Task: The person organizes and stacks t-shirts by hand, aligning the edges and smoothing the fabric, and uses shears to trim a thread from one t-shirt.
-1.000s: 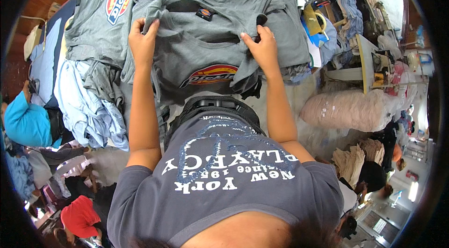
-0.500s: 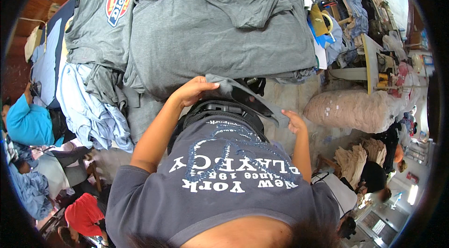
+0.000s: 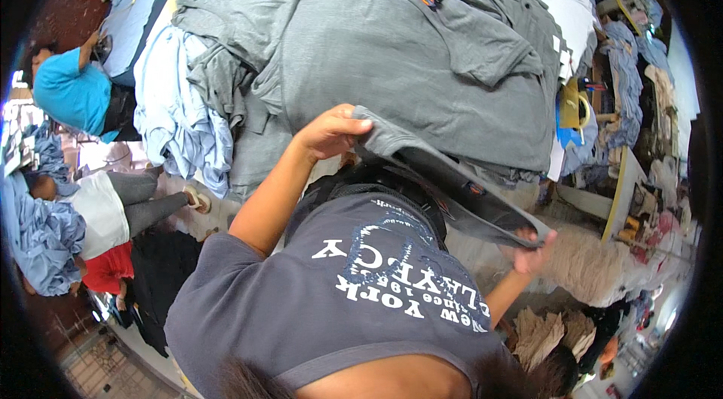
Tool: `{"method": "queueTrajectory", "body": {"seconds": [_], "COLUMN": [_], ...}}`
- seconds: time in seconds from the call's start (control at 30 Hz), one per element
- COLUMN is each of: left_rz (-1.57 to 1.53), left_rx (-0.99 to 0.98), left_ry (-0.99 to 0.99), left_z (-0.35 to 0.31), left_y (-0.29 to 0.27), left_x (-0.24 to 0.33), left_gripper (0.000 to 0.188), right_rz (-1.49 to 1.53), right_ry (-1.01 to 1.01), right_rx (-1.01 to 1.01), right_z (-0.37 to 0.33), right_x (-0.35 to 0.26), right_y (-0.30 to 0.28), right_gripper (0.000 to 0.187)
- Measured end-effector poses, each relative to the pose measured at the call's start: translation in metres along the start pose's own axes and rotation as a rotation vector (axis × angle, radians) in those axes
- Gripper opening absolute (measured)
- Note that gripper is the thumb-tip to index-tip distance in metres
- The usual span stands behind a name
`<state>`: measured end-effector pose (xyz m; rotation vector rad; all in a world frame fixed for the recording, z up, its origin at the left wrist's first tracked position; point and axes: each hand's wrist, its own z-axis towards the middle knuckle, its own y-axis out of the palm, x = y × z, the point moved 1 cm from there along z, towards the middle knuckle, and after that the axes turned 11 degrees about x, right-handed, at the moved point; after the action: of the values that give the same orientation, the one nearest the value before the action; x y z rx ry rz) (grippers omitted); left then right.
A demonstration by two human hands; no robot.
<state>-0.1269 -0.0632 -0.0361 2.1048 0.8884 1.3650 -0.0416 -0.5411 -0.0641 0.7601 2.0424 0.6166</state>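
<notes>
Your left hand (image 3: 335, 132) is pinching one end of the grey garment (image 3: 450, 175), thumb showing on top, and your right hand (image 3: 533, 252) is gripping the other end, so the opening is lying long and narrow between them. The garment is hanging in front of your waist, just off the near edge of the grey shirt pile (image 3: 376, 60), and is slanting down toward your right.

Because each end is depending on a small grip, the cloth could be slipping loose if a pinch is slackening, most likely on the lower right side. Pulling too hard could be straining the edge of the opening. With the garment sitting so close to your dark belt (image 3: 410, 181), a fold could be catching there, or the lower part could be brushing the floor. Any snag on the pile could be dragging its top shirt, whose sleeve is already lying loose, out of line.

Your right hand is blurring, so its exact finger placement is hard to tell, and your left fingers are mostly hiding behind the cloth. The dark label (image 3: 474, 189) inside the opening is showing too small to make out. Most of the garment's body is hanging out of sight, the far side of the pile is running past the upper edge, and whatever is supporting it is staying covered.
</notes>
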Motion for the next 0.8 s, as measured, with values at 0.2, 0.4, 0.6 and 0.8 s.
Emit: {"method": "queueTrajectory", "body": {"seconds": [0.2, 0.4, 0.6, 0.8], "left_rz": [-0.095, -0.041, -0.199, 0.022], "left_rx": [-0.253, -0.088, -0.02, -0.024], "left_ry": [0.444, 0.826, 0.483, 0.362], "left_z": [-0.061, -0.042, 0.102, 0.103], "left_y": [-0.002, 0.052, -0.051, -0.04], "left_x": [0.047, 0.13, 0.181, 0.186], "left_gripper": [0.028, 0.036, 0.027, 0.038], "right_rz": [-0.042, -0.184, -0.196, -0.476], "right_ry": [-0.388, -0.575, 0.12, 0.37], "right_rx": [-0.276, -0.406, -0.548, -0.618], "right_z": [-0.012, 0.07, 0.254, 0.209], "right_x": [-0.054, -0.048, 0.008, 0.023], "right_y": [0.061, 0.199, 0.284, 0.309], "right_gripper": [0.046, 0.035, 0.02, 0.054]}}
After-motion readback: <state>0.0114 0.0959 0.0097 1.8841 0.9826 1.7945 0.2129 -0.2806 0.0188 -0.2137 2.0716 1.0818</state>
